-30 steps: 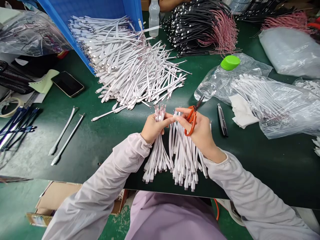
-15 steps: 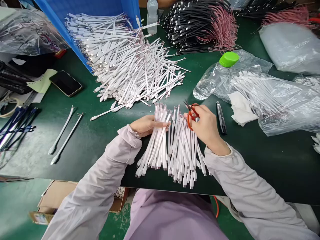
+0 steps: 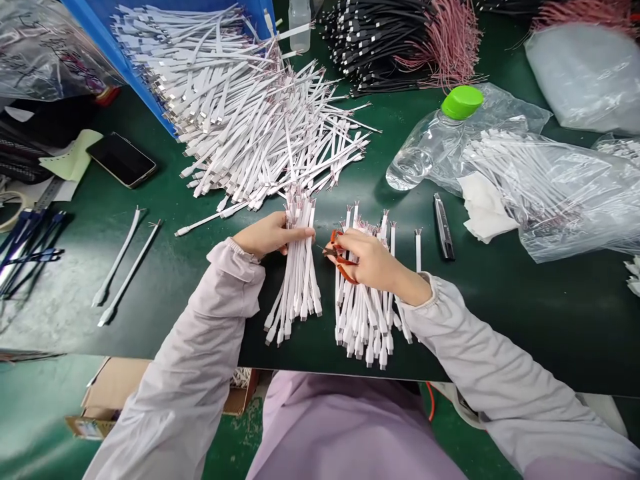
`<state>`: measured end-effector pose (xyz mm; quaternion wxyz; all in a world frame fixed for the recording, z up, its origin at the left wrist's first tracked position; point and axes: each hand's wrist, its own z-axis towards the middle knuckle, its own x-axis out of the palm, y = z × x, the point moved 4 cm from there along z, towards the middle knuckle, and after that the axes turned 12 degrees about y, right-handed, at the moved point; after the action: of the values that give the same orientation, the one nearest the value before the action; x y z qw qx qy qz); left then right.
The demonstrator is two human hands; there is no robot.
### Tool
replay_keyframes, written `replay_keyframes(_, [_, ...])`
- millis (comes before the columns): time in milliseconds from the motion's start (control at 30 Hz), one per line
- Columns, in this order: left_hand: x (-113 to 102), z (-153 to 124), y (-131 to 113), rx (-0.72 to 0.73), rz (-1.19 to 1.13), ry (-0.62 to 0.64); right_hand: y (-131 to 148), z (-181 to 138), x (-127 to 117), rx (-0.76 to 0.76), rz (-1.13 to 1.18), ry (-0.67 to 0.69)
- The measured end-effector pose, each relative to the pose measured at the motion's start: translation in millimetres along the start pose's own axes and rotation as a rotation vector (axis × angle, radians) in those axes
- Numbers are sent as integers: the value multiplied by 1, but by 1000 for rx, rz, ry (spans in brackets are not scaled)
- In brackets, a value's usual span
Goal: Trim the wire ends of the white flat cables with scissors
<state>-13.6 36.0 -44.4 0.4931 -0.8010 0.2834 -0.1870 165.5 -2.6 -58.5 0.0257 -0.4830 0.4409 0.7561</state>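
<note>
My left hand (image 3: pixel 273 235) is closed round a bundle of short white USB cables (image 3: pixel 299 280), gripped near their stripped wire ends, connectors pointing down toward me. In my right hand (image 3: pixel 373 261) is a pair of small orange-handled scissors (image 3: pixel 343 257), their dark tips pointing left toward the bundle. Beneath the right hand lies a second group of white cables (image 3: pixel 367 327), partly hidden by the hand. One cable (image 3: pixel 419 250) lies a little apart, by the right cuff.
A large heap of white cables (image 3: pixel 240 120) spills from a blue bin (image 3: pixel 80 20) at the back. Black cables (image 3: pixel 380 47), a green-capped bottle (image 3: pixel 420 150), a utility knife (image 3: pixel 443 227) and bagged cables (image 3: pixel 540 180) stand right. A phone (image 3: pixel 121 160) and two loose cables (image 3: pixel 131 273) lie left.
My left hand has moved left with its bundle, away from the other group. My right hand has come left and down with the scissors, which now point left.
</note>
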Motion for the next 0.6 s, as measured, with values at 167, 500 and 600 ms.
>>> replay_keyframes(167, [17, 13, 13, -39, -426, 100, -5, -4, -8, 146, 133, -47])
replay_keyframes(500, [42, 21, 16, 105, -372, -138, -10, -6, -24, 256, 359, -448])
replay_keyframes(600, [45, 22, 17, 139, -339, -161, -9, -3, -26, 232, 309, -460])
